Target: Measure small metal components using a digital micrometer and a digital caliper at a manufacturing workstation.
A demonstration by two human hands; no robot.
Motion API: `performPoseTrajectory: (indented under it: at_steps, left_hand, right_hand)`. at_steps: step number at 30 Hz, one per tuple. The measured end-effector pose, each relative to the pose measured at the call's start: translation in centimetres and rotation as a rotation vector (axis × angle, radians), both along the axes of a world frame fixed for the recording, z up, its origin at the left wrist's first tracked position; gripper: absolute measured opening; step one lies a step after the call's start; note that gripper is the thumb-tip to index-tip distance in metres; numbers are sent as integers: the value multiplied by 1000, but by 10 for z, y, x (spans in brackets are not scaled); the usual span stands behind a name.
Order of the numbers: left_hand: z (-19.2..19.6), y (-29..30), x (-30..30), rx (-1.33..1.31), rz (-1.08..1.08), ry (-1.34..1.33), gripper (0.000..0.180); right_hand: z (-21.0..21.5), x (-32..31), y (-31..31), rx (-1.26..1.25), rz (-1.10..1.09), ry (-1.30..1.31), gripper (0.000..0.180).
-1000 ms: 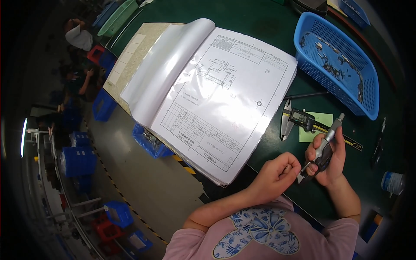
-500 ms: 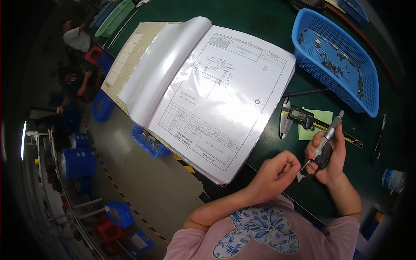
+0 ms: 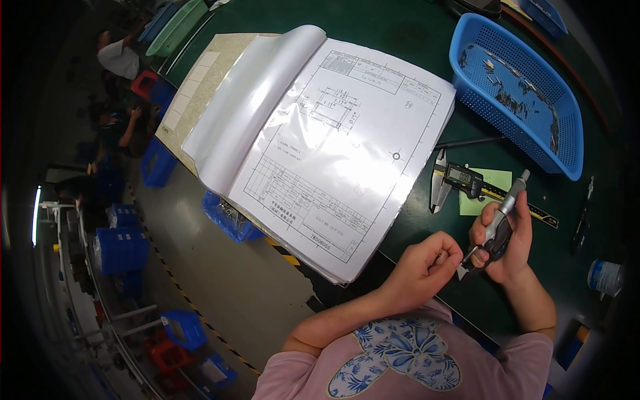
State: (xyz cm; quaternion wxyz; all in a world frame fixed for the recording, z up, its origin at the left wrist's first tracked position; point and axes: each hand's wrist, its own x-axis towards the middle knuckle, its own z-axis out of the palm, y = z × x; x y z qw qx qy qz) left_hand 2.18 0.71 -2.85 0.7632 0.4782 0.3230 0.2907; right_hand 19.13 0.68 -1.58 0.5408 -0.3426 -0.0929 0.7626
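In my right hand (image 3: pixel 510 247) is a micrometer (image 3: pixel 501 230), its silver barrel slanting up to the right and its dark frame against my palm. My left hand (image 3: pixel 428 267) is closed in a pinch close to the micrometer's lower end; whatever lies between its fingertips is too small and hidden to name. Just beyond my right hand a digital caliper (image 3: pixel 471 185) lies on a pale green paper slip (image 3: pixel 495 179). An open binder (image 3: pixel 353 147) with a technical drawing in a clear sleeve lies to the left of the caliper.
A blue perforated basket (image 3: pixel 520 93) with many small metal pins stands at the far right of the green table (image 3: pixel 393 27). A black pen (image 3: pixel 584 217) and a clear bottle (image 3: pixel 605 277) are at the right. Blue bins (image 3: pixel 120 250) and other people (image 3: pixel 120 60) appear at the left.
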Motion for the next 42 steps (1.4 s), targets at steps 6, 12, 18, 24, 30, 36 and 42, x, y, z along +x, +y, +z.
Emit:
performPoseTrajectory:
  at_steps: [6,12,18,24,30,36,42]
  left_hand:
    - [0,-3,0,2,4,-2,4]
    - [-3,3,-1,-45,-21,-26,5]
    - [11,6,-6,-74,48,32,6]
    - [14,7,-5,-139,-15,15,9]
    - [14,5,-10,-188,-4,18,10]
    - [15,6,-9,-165,8,31,10]
    - [16,6,-7,-132,12,45,10]
  right_hand:
    - [1,-1,-2,-9,-1,-3,61]
    - [-2,1,-1,-5,-12,28,62]
    - [2,1,7,-21,92,45,63]
    - [3,6,2,-13,112,5,63]
    - [8,-1,2,-68,81,-54,68]
    - [5,0,2,-36,94,-41,67]
    - [5,-1,2,-25,79,-73,65]
